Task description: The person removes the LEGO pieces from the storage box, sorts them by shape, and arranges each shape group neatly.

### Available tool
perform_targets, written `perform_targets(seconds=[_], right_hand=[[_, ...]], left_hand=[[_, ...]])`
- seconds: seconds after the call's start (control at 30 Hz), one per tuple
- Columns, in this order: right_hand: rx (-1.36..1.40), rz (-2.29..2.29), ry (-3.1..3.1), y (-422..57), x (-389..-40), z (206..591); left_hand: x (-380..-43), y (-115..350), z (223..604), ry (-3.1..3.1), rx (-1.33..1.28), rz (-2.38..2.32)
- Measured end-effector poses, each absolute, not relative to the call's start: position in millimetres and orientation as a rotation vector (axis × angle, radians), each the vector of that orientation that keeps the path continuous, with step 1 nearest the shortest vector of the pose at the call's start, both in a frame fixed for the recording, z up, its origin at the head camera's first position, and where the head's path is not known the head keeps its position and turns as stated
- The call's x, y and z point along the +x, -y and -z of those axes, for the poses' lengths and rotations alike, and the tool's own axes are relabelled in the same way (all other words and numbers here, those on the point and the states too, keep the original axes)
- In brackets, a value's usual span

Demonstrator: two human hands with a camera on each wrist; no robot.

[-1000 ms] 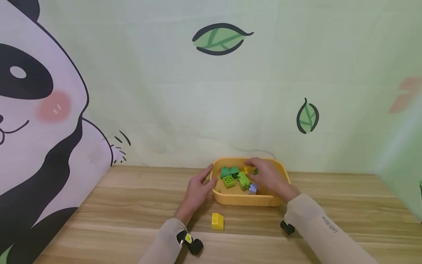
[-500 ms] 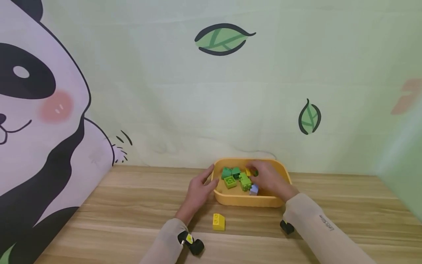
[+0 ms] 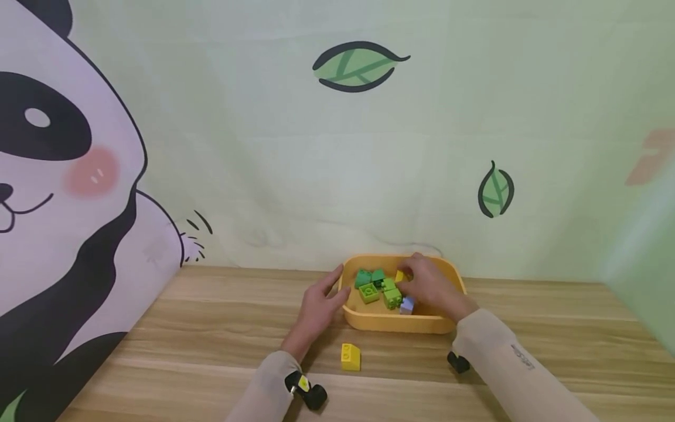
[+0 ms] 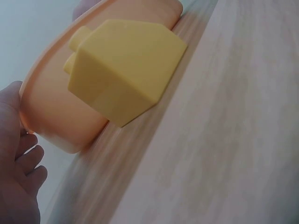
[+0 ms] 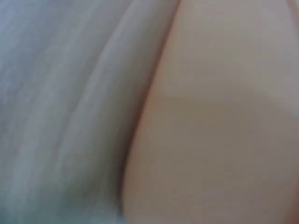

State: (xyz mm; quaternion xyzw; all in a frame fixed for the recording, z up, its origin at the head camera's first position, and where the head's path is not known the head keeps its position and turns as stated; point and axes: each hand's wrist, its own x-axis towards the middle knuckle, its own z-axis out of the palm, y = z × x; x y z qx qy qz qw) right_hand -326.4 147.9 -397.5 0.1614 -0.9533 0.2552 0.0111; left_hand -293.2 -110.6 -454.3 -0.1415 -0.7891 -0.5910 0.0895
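Note:
A yellow-orange plastic tray (image 3: 401, 323) holds several toy building bricks. My left hand (image 3: 319, 302) grips its left end, thumb over the rim and fingers along the outside; in the left wrist view the other fingers (image 4: 30, 158) are curled beside the wall. Inside the tray, my right hand (image 3: 428, 284) reaches down with bent fingers around a small yellow brick (image 3: 399, 275); whether it pinches it is hidden. Nearby lie a light green brick (image 3: 392, 294), another light green brick (image 3: 368, 293), a dark green brick (image 3: 363, 278) and a bluish-purple brick (image 3: 406, 305).
A yellow sloped brick (image 3: 350, 357) with studs stands on the wooden table (image 3: 237, 340) in front of the tray, large in the left wrist view. Behind the table hangs a printed cloth (image 3: 274, 176). The right wrist view shows only blurred sleeve (image 5: 70, 116) and skin.
The right hand's fingers have shifted slightly within the tray, and a green piece that showed beside them is now hidden. The left hand stays on the tray; the head view has shifted a little.

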Motion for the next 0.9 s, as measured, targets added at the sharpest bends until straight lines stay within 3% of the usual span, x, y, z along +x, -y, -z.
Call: perform_targets(seconds=[0.9], right_hand=[[0.644,-1.25,2.559,-149,-255,365]], left_hand=[[-293,112,455,2.331,-0.45,1.748]])
